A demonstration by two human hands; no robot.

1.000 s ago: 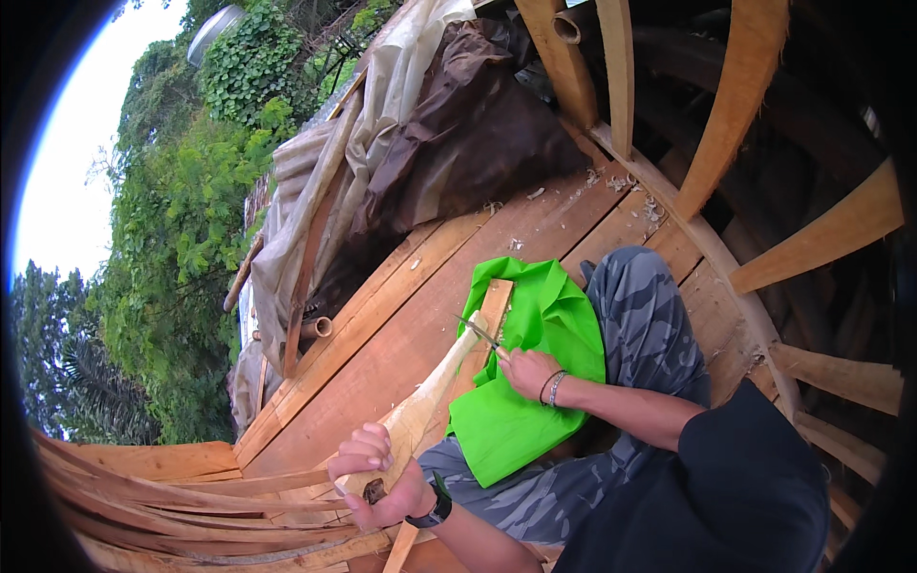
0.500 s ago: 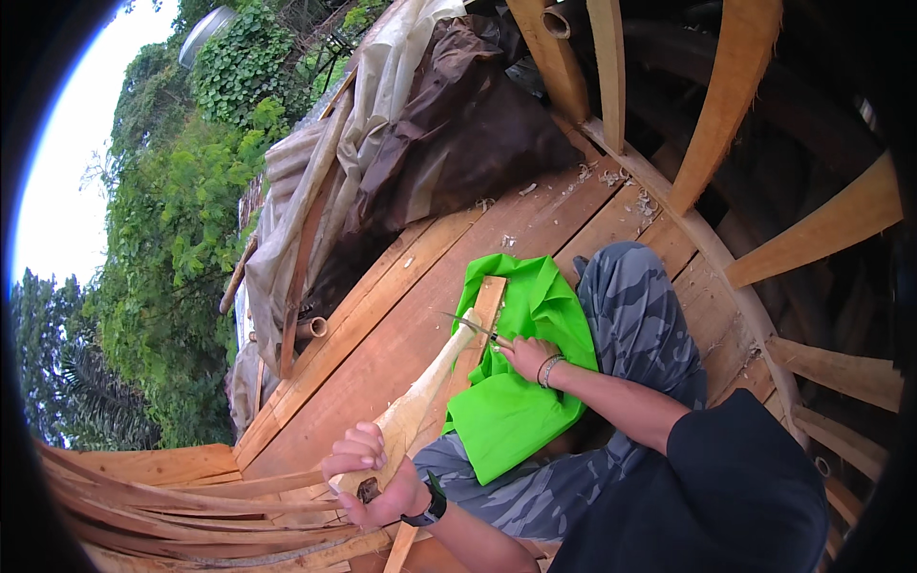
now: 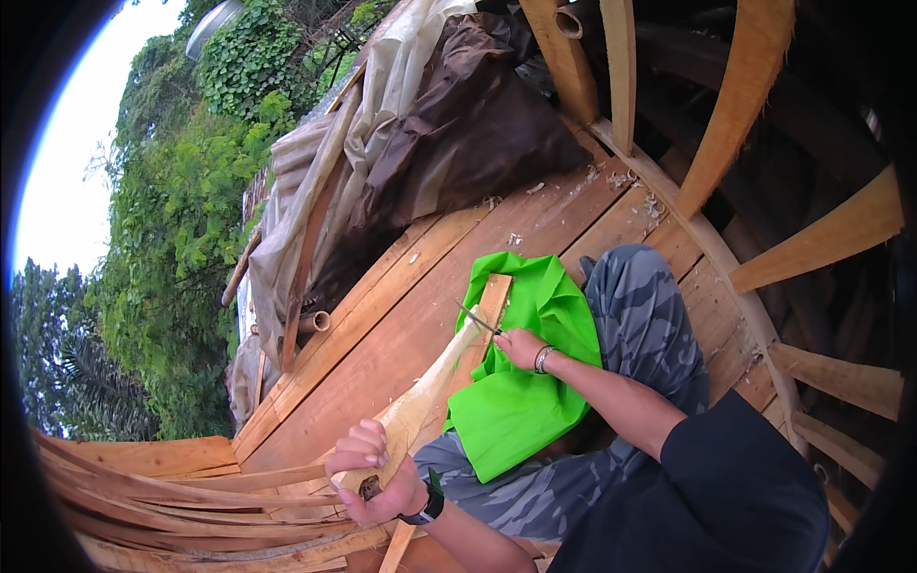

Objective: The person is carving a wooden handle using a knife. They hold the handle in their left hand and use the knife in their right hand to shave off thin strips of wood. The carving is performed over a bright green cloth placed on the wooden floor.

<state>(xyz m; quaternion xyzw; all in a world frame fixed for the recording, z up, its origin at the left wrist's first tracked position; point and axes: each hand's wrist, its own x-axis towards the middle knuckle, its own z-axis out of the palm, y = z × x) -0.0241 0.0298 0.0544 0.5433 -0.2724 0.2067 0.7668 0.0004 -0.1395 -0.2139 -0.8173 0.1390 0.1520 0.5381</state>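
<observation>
My left hand [image 3: 394, 492] is wrapped round the thick end of a pale carved wooden piece [image 3: 415, 406], which has a dark hollow or knot near my thumb. The piece narrows as it slants up and away to the right. In my right hand [image 3: 522, 350] is a knife [image 3: 475, 317], its thin blade lying across the narrow far end of the wood. Under that end a flat wooden strip [image 3: 494, 294] rests on a bright green cloth [image 3: 516, 420] spread over my lap. My fingers hide most of the knife's handle.
Wood shavings [image 3: 651, 205] lie on the plank floor [image 3: 430, 310]. Curved upright slats [image 3: 740, 105] rise from a rim on the right. A brown tarp [image 3: 468, 134] covers something at the back. Long thin wood strips [image 3: 181, 511] are stacked at the lower left.
The knife blade has swung to a steeper angle across the wood's tip. My right hand has shifted slightly, while my left hand keeps its grip on the thick end.
</observation>
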